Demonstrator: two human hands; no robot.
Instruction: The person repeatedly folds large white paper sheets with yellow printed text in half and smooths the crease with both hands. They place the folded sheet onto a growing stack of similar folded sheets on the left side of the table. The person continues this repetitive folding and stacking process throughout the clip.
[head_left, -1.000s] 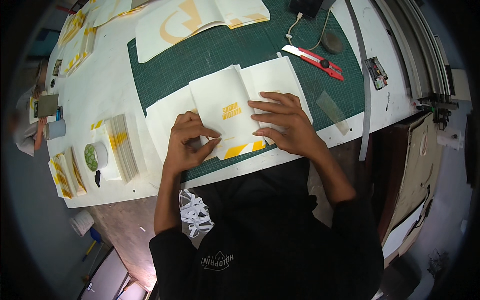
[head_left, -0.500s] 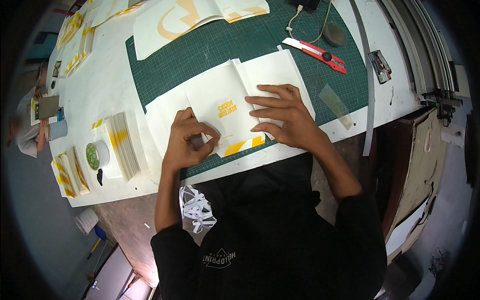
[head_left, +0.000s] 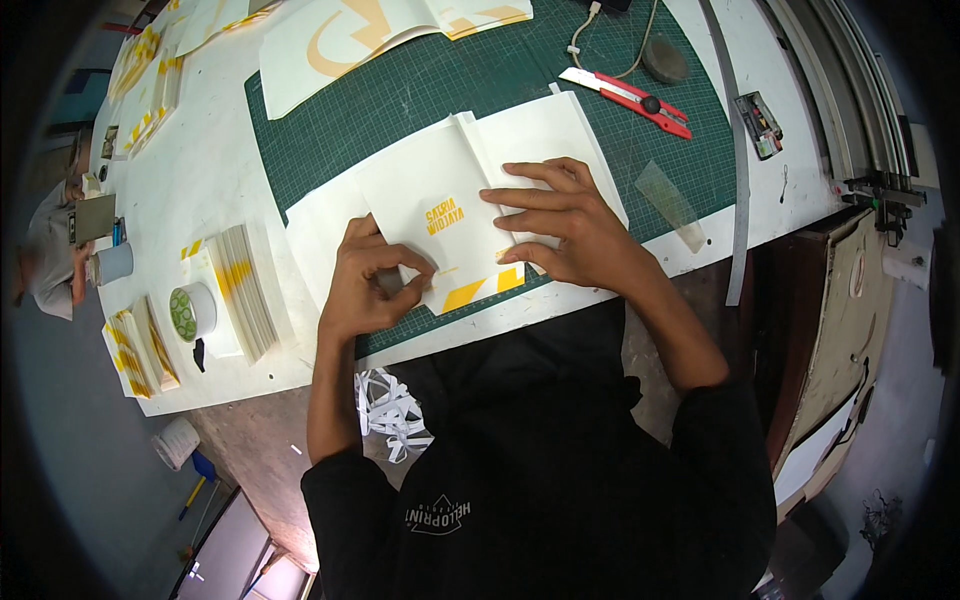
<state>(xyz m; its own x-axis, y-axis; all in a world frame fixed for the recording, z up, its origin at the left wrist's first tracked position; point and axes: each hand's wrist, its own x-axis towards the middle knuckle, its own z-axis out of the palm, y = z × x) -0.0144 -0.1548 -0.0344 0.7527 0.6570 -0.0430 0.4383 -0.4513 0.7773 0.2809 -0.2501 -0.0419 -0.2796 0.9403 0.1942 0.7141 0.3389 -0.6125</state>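
Green gridded cutting mat (head_left: 330,150) bears a folded white paper sheet with yellow print (head_left: 425,180), probably light and easily creased; left hand (head_left: 365,285) pinches its lower-left edge, right hand (head_left: 570,228) spreads over its fold; edges suit gripping.

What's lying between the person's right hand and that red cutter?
In the head view, part of a white page comes first, beyond the right hand, then a bare stretch of green mat up to the red cutter.
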